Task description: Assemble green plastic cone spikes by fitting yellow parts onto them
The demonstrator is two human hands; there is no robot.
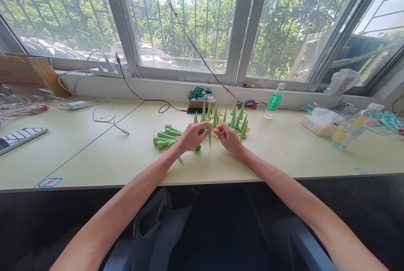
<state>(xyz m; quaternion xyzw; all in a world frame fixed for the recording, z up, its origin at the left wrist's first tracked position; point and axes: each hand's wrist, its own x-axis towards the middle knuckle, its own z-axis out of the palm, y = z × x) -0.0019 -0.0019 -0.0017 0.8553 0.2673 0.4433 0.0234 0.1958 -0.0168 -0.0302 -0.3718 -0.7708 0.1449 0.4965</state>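
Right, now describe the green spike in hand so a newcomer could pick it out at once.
Start at the pale table below the windows, then find the left hand and right hand close together near its middle. Between them is the green spike. Its tip points down, whereas the spikes standing behind it point up.

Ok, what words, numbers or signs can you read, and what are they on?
No words or numbers are clear enough to read.
Green label on a bottle: white characters, too blurred.
Left table sticker: red mark, blue border, too blurred.
Right table sticker: too small.
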